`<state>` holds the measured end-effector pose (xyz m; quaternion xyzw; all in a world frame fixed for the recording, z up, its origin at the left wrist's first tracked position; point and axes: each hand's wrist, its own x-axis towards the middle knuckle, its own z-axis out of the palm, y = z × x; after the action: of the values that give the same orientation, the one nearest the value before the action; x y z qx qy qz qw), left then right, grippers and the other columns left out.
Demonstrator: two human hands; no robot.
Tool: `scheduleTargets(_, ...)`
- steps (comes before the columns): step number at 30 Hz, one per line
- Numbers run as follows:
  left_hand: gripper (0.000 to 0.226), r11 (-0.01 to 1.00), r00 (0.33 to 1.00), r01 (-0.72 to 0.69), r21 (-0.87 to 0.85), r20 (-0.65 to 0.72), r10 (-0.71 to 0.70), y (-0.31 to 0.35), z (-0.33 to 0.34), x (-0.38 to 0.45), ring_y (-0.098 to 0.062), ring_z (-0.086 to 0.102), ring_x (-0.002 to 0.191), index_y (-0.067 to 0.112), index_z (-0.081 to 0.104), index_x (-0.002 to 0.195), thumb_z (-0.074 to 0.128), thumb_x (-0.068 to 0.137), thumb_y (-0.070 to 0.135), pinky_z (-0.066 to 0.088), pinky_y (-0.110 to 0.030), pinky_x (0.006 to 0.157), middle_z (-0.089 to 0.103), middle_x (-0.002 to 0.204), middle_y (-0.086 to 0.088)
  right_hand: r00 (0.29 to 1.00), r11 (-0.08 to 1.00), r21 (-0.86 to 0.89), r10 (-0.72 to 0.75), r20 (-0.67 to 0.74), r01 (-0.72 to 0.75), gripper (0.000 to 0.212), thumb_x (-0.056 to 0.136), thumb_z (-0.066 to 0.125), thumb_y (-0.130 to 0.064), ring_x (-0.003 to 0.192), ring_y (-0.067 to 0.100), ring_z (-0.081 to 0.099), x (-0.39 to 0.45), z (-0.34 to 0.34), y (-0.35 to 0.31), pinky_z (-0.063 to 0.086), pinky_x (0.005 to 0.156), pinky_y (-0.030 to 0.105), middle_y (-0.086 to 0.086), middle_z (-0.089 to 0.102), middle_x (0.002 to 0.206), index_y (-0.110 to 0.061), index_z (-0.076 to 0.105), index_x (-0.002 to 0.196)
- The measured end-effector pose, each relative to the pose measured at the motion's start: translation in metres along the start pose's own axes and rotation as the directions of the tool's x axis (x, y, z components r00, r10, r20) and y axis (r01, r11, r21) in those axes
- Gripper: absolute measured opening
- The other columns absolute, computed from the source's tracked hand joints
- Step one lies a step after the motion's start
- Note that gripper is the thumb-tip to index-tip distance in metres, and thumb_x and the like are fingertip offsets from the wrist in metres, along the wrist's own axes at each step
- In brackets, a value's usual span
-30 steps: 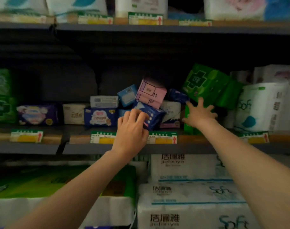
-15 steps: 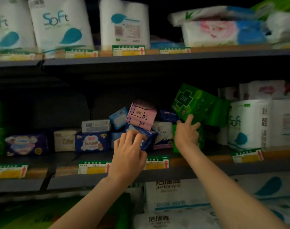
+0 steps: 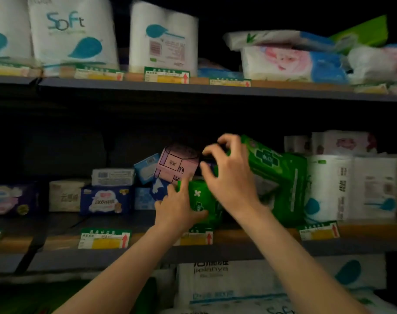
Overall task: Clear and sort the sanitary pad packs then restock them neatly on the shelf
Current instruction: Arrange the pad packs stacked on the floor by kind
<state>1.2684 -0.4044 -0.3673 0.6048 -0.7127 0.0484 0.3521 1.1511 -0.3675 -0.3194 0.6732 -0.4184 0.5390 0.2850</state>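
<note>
From the head view, a dim shop aisle with grey metal shelves, each front edge carrying a wood-toned strip with green and yellow price tags point(image 3: 104, 238). The middle shelf point(image 3: 57, 225) holds the sanitary pad packs, and the space behind them is dark.

The packs are soft plastic pouches and small boxes. At the left of the shelf lie a purple pack point(image 3: 10, 199), a cream box point(image 3: 65, 196) and a dark blue pack point(image 3: 105, 199) with a pale box point(image 3: 112, 176) on top, all lying flat in a row. In the middle a pink pack point(image 3: 176, 165) and a light blue pack point(image 3: 146, 167) sit tilted in a loose heap.

The left hand point(image 3: 178, 210) holds a small glossy green pack point(image 3: 202, 200) near the shelf edge, thumb under it and fingers across its left side. The right hand point(image 3: 231, 175) hovers just above and behind, fingers spread and curled like a claw beside a large green pack point(image 3: 281, 177) that leans tilted; whether it touches that pack I cannot tell, and it hides the packs behind it.

To the right stand white tissue roll bundles point(image 3: 328, 186). The top shelf point(image 3: 193, 88) carries more white roll bundles point(image 3: 73, 32) and flat tissue packs point(image 3: 290, 62). Below, more white bundles point(image 3: 238, 284) fill the lower shelf.
</note>
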Motion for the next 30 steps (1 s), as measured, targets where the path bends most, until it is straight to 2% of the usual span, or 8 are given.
scheduleTargets(1, 0.094, 0.999, 0.999, 0.025, 0.031, 0.034, -0.026, 0.000, 0.001, 0.003, -0.033, 0.046, 0.122, 0.034, 0.006, 0.144, 0.068, 0.075, 0.052, 0.036, -0.050, 0.102, 0.035, 0.138, -0.012, 0.998, 0.992, -0.112, -0.059, -0.034, 0.055, 0.036, 0.082, 0.068, -0.026, 0.126, 0.030, 0.036, 0.010, -0.003, 0.007, 0.038, 0.096, 0.037, 0.011, 0.039, 0.135, -0.019, 0.060, 0.117)
scheduleTargets(3, 0.089, 0.997, 0.994, 0.058, 0.049, 0.089, -0.062, 0.003, 0.001, 0.006, -0.035, 0.045, 0.121, 0.033, 0.011, 0.142, 0.068, 0.075, 0.051, 0.035, -0.052, 0.102, 0.036, 0.136, -0.013, 0.968, 0.953, -0.297, 0.017, 0.249, 0.059, 0.065, 0.080, 0.068, -0.031, 0.138, 0.039, 0.014, 0.029, -0.008, 0.027, 0.017, 0.112, 0.056, 0.013, 0.019, 0.150, -0.027, 0.040, 0.139)
scheduleTargets(5, 0.088, 0.997, 0.991, 0.066, 0.048, 0.111, -0.071, 0.004, 0.000, 0.007, -0.037, 0.045, 0.121, 0.032, 0.012, 0.141, 0.068, 0.075, 0.051, 0.034, -0.054, 0.102, 0.036, 0.136, -0.014, 0.793, 0.913, -0.408, 0.234, 0.562, 0.019, 0.092, 0.076, 0.071, -0.044, 0.141, 0.040, -0.005, 0.037, -0.006, 0.050, 0.003, 0.112, 0.060, 0.010, -0.005, 0.156, -0.033, 0.014, 0.148)
scheduleTargets(10, 0.095, 0.986, 0.979, 0.165, -0.012, 0.123, -0.162, 0.002, 0.005, 0.005, -0.038, 0.049, 0.117, 0.032, 0.011, 0.140, 0.070, 0.071, 0.059, 0.039, -0.051, 0.099, 0.040, 0.132, -0.015, 0.551, 0.813, -0.578, 0.452, 0.701, 0.068, 0.116, 0.068, 0.074, -0.058, 0.138, 0.044, 0.016, 0.021, 0.002, 0.058, 0.020, 0.110, 0.056, 0.013, 0.001, 0.156, -0.031, -0.002, 0.150)
scheduleTargets(15, 0.081, 0.960, 0.983, 0.178, -0.218, -0.007, -0.184, 0.011, 0.010, 0.001, -0.039, 0.053, 0.107, 0.025, 0.022, 0.134, 0.075, 0.074, 0.038, 0.044, -0.044, 0.091, 0.041, 0.125, -0.017, 0.683, 0.742, -0.667, 0.453, 0.574, 0.069, 0.093, 0.080, 0.070, -0.041, 0.129, 0.045, 0.028, 0.008, 0.010, 0.040, 0.028, 0.104, 0.050, 0.021, 0.017, 0.148, -0.027, 0.008, 0.149)
scheduleTargets(22, 0.071, 0.864, 0.911, -0.147, -0.481, -0.407, -0.072, 0.033, -0.047, -0.007, -0.036, 0.043, 0.111, 0.031, 0.031, 0.126, 0.076, 0.071, 0.029, 0.045, -0.049, 0.092, 0.035, 0.119, -0.011, 0.910, 0.845, -0.525, 0.289, 0.296, -0.097, 0.095, 0.079, 0.068, -0.046, 0.127, 0.043, 0.030, 0.017, -0.044, 0.017, 0.030, 0.101, 0.048, 0.020, 0.019, 0.145, -0.028, 0.005, 0.148)
scheduleTargets(26, 0.076, 0.938, 0.931, -0.151, -0.313, -0.363, 0.029, 0.021, -0.112, -0.043, -0.034, 0.044, 0.108, 0.036, 0.029, 0.129, 0.074, 0.069, 0.037, 0.044, -0.050, 0.094, 0.031, 0.109, -0.005, 0.838, 0.935, -0.289, 0.322, 0.440, -0.207, 0.092, 0.070, 0.071, -0.053, 0.116, 0.039, 0.043, 0.033, -0.095, -0.015, 0.039, 0.092, 0.044, 0.015, 0.036, 0.133, -0.032, 0.019, 0.143)
scheduleTargets(30, 0.098, 0.993, 0.995, 0.014, -0.116, 0.096, -0.003, -0.029, -0.162, -0.096, -0.030, 0.054, 0.103, 0.039, 0.023, 0.138, 0.072, 0.054, 0.053, 0.052, -0.045, 0.088, 0.044, 0.117, -0.006, 0.611, 0.978, -0.131, 0.203, 0.765, -0.162, 0.086, 0.055, 0.068, -0.054, 0.098, 0.019, 0.050, -0.005, -0.109, -0.061, 0.044, 0.081, 0.031, -0.001, 0.049, 0.115, -0.036, 0.033, 0.132)
